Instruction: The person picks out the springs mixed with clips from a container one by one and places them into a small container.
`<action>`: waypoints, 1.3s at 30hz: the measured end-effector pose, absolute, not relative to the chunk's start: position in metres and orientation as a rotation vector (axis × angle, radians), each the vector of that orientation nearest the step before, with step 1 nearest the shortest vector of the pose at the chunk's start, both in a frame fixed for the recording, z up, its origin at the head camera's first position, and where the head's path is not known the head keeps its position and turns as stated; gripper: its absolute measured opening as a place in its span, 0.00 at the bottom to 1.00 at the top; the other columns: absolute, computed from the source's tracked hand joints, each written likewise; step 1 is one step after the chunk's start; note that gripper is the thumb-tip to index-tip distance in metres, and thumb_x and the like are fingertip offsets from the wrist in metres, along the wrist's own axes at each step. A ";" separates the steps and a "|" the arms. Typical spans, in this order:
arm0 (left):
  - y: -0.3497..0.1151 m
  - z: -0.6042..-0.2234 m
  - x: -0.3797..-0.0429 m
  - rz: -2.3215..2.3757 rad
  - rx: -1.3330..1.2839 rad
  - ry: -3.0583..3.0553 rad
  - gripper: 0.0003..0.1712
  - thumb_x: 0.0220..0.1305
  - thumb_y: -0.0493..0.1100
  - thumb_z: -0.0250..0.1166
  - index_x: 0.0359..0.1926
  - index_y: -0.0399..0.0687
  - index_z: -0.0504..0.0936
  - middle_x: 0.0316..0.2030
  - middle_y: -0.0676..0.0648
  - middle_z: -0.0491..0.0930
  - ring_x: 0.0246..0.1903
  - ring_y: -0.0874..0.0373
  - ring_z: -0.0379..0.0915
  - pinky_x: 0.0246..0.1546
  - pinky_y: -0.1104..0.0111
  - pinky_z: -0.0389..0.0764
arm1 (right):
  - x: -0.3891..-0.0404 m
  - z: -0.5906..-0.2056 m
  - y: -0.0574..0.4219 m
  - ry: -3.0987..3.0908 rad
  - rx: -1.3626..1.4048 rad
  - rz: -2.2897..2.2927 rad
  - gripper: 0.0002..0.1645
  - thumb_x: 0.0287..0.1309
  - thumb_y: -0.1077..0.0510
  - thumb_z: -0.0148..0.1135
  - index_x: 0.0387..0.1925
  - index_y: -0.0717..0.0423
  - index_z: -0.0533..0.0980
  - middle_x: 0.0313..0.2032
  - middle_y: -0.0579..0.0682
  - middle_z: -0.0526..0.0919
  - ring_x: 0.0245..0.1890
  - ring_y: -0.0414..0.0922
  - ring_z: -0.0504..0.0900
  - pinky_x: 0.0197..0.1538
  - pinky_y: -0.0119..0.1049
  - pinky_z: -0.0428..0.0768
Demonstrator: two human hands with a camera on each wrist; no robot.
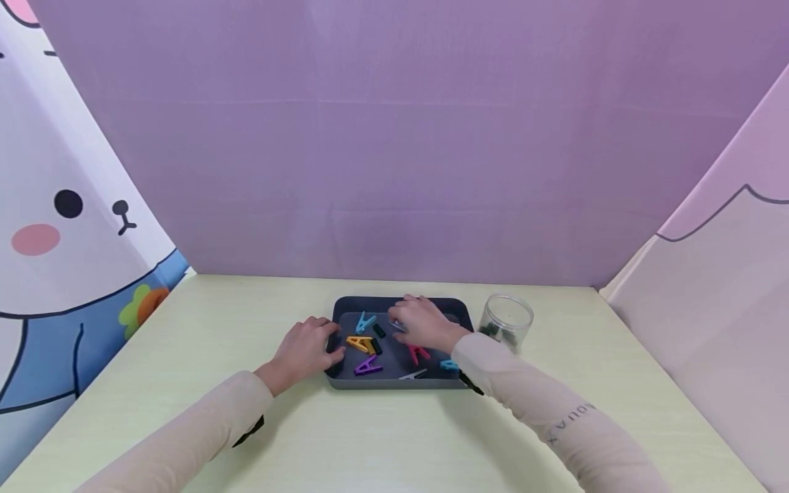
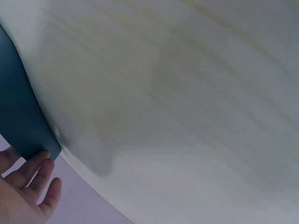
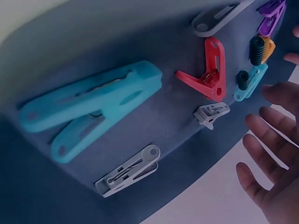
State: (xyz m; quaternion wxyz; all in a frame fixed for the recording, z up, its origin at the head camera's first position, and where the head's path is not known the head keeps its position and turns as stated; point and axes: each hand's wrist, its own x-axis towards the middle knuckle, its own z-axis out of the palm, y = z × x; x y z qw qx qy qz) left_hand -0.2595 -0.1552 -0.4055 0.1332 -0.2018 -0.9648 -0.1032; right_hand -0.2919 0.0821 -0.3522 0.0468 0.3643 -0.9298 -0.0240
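Note:
A dark grey tray [image 1: 394, 385] holds several clothespins. My left hand [image 1: 306, 348] grips its left side, thumb over the rim; in the left wrist view its fingertips touch the tray's wall [image 2: 25, 102]. Over the tray's far middle, my right hand [image 1: 425, 323] has its fingers spread, beside a grey clothespin [image 3: 212, 114], with nothing visibly held. Around it lie a red clothespin [image 3: 215, 70], a large light blue one [image 3: 93, 105] and another grey one [image 3: 131, 170]. Toward the left are purple [image 1: 368, 365], orange [image 1: 359, 343] and light blue [image 1: 364, 322] clothespins.
Dark green ribbed cylinders [image 3: 256, 50] lie among the clothespins. Just right of the tray stands a clear jar [image 1: 508, 312] with dark green pieces inside. Behind the pale table [image 1: 296, 452] hangs a purple cloth [image 1: 394, 150], with printed cloths at both sides.

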 end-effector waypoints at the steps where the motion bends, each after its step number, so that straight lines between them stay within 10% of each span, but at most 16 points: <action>1: -0.154 -0.406 -0.260 -0.298 -0.584 -2.800 0.25 0.50 0.57 0.65 0.44 0.44 0.81 0.42 0.43 0.80 0.42 0.49 0.76 0.40 0.56 0.77 | -0.294 -0.353 0.082 -2.838 1.114 -0.080 0.14 0.50 0.51 0.65 0.39 0.51 0.79 0.35 0.44 0.82 0.36 0.42 0.73 0.43 0.41 0.74; 39: -0.149 -0.407 -0.261 -0.289 -0.549 -2.831 0.25 0.50 0.57 0.64 0.44 0.46 0.81 0.43 0.44 0.80 0.42 0.50 0.75 0.42 0.56 0.77 | -0.321 -0.371 0.057 -2.980 1.125 -0.212 0.16 0.52 0.47 0.63 0.41 0.48 0.78 0.39 0.42 0.82 0.40 0.42 0.76 0.49 0.42 0.74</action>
